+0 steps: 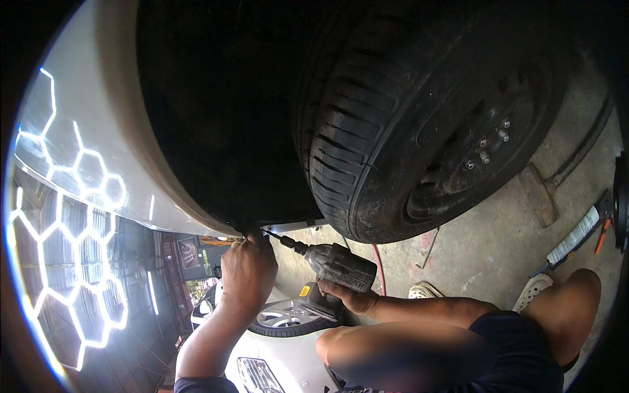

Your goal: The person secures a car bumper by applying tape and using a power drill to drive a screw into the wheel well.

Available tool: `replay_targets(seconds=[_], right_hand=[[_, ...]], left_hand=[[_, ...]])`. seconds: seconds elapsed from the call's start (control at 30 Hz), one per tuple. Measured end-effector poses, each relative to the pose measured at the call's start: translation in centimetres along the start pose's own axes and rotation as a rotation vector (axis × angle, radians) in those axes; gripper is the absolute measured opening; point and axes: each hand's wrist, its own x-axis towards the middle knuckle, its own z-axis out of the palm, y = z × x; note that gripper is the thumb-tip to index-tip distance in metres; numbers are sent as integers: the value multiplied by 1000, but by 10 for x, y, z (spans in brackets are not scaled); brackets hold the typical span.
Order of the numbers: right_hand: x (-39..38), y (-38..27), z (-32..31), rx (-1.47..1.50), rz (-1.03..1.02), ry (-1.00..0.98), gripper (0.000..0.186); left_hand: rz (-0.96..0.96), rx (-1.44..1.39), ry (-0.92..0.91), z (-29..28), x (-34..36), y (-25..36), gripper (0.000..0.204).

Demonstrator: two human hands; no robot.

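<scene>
My right hand (350, 296) is wrapped round the grip of a dark cordless power driver (346, 265), which has a battery with a yellow label at its base. Its long bit (285, 242) points up and left to the lower end of the car's wheel arch (226, 228). Beside the bit tip, my left hand (249, 267) is closed with its fingertips at the arch edge; whatever they pinch is hidden. Right of the dark wheel well stands a black tyre (344, 150) on a dark steel wheel (452, 180) with bare studs or nuts.
On the concrete floor at right lie a hammer (540, 195) and a black tool with a white tube (573, 237). A red hose (379, 265) and a bent metal rod (427, 250) lie below the tyre. Another white car (295, 357) is parked behind my arms.
</scene>
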Motion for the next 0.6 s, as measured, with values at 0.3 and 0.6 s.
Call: replay_targets(seconds=[0.3,0.6], right_hand=[[4,-3,2,136,24,-45,24],[3,-15,5,201,26,-78,21]], left_hand=[[-18,27,7,-4,2,-1,33],[-10,45,21,5,2,-2,40]])
